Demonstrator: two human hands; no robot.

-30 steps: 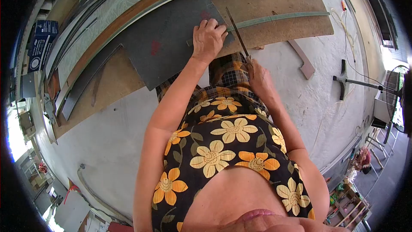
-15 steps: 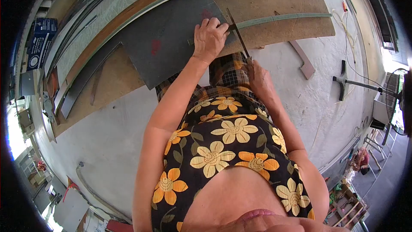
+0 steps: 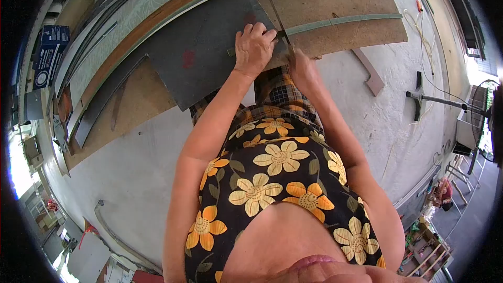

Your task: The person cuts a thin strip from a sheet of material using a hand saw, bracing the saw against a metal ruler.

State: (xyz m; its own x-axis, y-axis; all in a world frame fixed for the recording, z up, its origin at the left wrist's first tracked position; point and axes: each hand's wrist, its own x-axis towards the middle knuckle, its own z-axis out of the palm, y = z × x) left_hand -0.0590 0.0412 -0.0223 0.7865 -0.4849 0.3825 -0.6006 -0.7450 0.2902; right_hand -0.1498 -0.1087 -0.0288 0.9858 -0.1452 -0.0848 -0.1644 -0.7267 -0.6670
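A long, thin pale-green strip lies across the brown board, its left part running under my left hand. That hand is closed over the strip, pressing it against the dark grey sheet. In my right hand is a narrow saw, its handle hidden inside the closed fingers. The dark blade crosses the strip just to the right of my left fingertips and points away from me. Whether a cut shows in the strip is hidden.
Several long panels and strips are stacked at the upper left. A brown notched offcut lies on the pale floor to the right. A standing fan is at the far right, with a person in the background below it.
My right hand has pushed forward and slightly left, carrying the saw blade farther past the strip. My left hand stays in almost the same place.
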